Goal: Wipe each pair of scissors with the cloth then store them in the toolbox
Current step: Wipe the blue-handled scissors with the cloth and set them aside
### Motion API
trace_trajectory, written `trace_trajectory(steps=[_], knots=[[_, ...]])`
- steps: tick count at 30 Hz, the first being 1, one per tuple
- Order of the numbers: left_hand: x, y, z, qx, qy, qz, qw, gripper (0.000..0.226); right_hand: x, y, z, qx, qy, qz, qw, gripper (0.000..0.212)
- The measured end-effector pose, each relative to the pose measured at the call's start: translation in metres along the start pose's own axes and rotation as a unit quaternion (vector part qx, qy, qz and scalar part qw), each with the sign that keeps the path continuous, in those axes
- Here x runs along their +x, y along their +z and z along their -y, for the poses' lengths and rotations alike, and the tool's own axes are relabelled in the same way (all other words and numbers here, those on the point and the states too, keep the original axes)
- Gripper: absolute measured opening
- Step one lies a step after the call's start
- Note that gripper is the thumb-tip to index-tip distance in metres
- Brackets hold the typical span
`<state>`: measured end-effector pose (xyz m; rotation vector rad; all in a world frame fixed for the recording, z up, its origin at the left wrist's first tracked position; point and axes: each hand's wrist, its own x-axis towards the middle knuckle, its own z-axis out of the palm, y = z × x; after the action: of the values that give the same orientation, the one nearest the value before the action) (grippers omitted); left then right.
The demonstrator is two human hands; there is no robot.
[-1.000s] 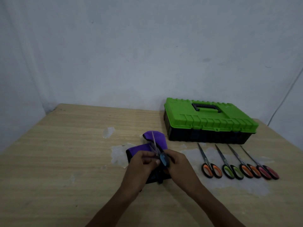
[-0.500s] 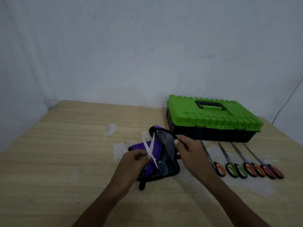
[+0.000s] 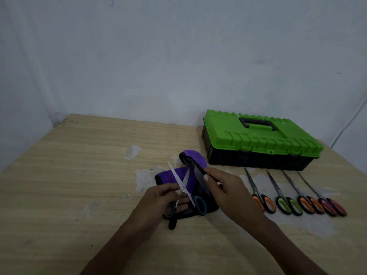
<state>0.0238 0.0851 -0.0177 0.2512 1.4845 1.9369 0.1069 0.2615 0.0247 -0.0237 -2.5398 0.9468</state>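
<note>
**Both hands at work over the cloth**

Left hand grips the blue-handled scissors near the pivot, blades spread into a cross and pointing away from the person. Right hand pinches a raised edge of the purple cloth (black on its border and underside), just beside the blades. The rest of the cloth lies on the wooden table under both hands. Behind and to the right sits the toolbox, its green lid down. In front of it four more scissors lie in a row, tips toward the box: orange-handled, green-handled, another orange pair, and pink-handled.
</note>
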Motion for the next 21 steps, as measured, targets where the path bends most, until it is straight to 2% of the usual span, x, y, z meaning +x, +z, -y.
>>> trace_trajectory(steps=[4,8,11,13,18,21], knots=[[0.002,-0.001,0.000,-0.018,-0.006,0.009,1.000,0.020,0.000,0.008,-0.002,-0.060,-0.048,0.049,0.996,0.023],[0.005,-0.002,0.004,-0.011,-0.015,0.010,1.000,0.021,-0.006,0.029,-0.014,-0.187,-0.080,0.128,0.971,0.037],[0.009,-0.004,0.005,-0.003,-0.027,0.017,0.999,0.021,-0.006,0.041,-0.019,-0.253,-0.081,0.114,0.957,0.048],[0.009,-0.004,0.002,-0.003,-0.035,0.015,0.999,0.021,0.003,0.045,-0.021,-0.250,-0.073,0.103,0.960,0.050],[0.008,0.000,-0.002,0.001,-0.045,-0.013,0.999,0.016,0.022,0.038,-0.032,-0.146,0.001,0.073,0.987,0.036],[0.006,0.001,-0.006,-0.040,-0.057,-0.030,0.997,0.012,0.024,0.027,-0.040,-0.120,0.063,0.014,0.991,0.028]])
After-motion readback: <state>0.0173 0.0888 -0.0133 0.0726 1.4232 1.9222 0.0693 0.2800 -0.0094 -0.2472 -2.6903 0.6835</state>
